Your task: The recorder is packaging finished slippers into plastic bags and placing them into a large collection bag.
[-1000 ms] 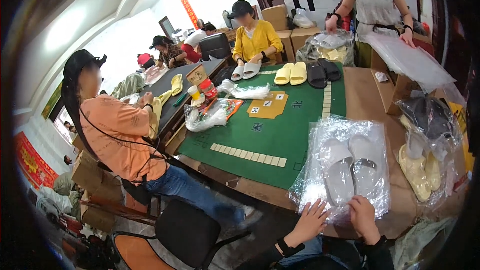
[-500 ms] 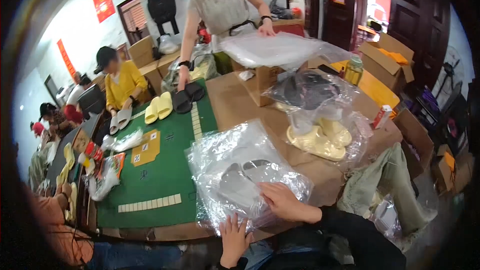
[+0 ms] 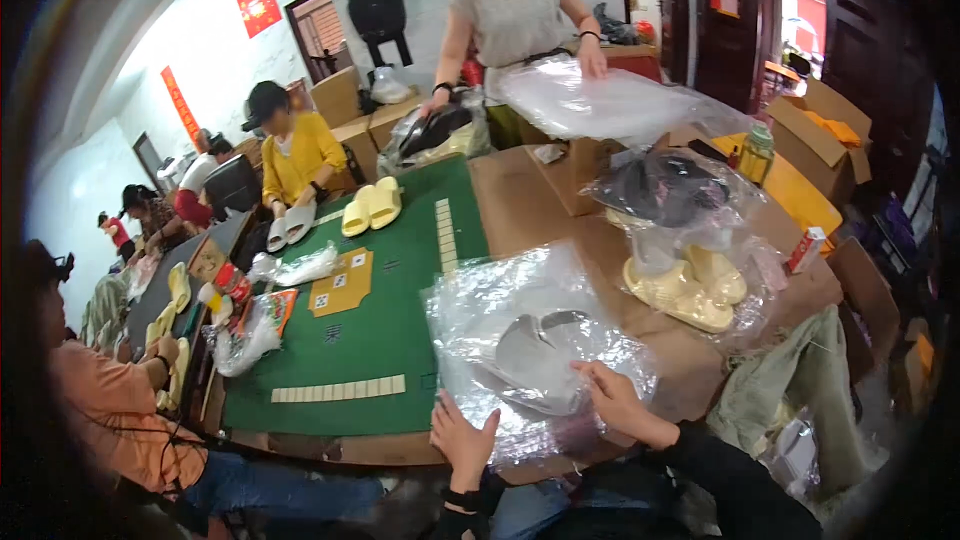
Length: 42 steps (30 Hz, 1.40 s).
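A pair of grey slippers lies in a clear plastic bag on top of a pile of similar bags in front of me. My left hand rests at the near left edge of the pile, fingers spread, holding nothing. To the right of the slippers, my right hand has its fingers curled, with thumb and index finger pinched at the clear bag beside the slippers. The bag's glare hides exactly what the fingertips grip.
A green mat bears pale tiles and yellow slippers. Bagged cream slippers and a bottle stand right. Across the table, a person touches plastic sheets; another in yellow handles grey slippers.
My view has swung left. My right hand has gone from lying on the bag to a pinch at its side. The standing person has taken the dark slippers off the mat toward a bag.
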### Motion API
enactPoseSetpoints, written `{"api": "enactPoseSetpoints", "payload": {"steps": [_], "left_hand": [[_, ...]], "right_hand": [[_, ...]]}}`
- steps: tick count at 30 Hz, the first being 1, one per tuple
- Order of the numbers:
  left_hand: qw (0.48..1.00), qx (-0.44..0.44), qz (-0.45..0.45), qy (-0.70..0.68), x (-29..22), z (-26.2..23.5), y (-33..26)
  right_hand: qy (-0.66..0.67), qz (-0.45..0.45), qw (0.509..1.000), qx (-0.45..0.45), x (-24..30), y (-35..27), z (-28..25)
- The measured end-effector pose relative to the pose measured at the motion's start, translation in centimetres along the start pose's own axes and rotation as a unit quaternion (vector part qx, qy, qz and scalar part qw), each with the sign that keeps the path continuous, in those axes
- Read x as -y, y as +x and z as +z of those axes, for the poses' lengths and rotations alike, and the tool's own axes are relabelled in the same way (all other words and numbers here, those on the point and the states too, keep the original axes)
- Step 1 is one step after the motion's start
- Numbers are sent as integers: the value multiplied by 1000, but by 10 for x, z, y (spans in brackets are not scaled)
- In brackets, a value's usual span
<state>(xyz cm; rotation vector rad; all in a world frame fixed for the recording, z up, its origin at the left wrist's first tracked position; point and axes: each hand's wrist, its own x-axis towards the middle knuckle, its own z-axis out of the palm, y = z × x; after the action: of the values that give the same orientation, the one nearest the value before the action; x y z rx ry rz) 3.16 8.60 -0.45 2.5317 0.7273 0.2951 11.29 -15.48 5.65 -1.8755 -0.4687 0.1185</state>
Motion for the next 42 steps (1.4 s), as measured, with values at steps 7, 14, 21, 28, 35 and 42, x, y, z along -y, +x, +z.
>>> {"api": "enactPoseSetpoints", "payload": {"steps": [7, 14, 21, 28, 35, 42], "left_hand": [[996, -7, -78, -37, -5, -8, 15], [948, 123, -109, -271, 2, 10, 36], [953, 135, -23, -271, 7, 42, 37], [788, 115, -206, -569, -50, 14, 24], [742, 202, -188, -610, -44, 17, 17], [786, 110, -160, -587, -26, 10, 12]], "right_hand": [[58, 2, 998, 27, -11, -9, 1], [80, 3, 996, 26, -12, -12, 4], [1, 3, 999, 44, -6, -12, 8], [20, 12, 999, 40, -13, -13, 10], [2, 34, 998, 54, -3, -17, 6], [44, 10, 997, 64, -4, -13, 3]]}}
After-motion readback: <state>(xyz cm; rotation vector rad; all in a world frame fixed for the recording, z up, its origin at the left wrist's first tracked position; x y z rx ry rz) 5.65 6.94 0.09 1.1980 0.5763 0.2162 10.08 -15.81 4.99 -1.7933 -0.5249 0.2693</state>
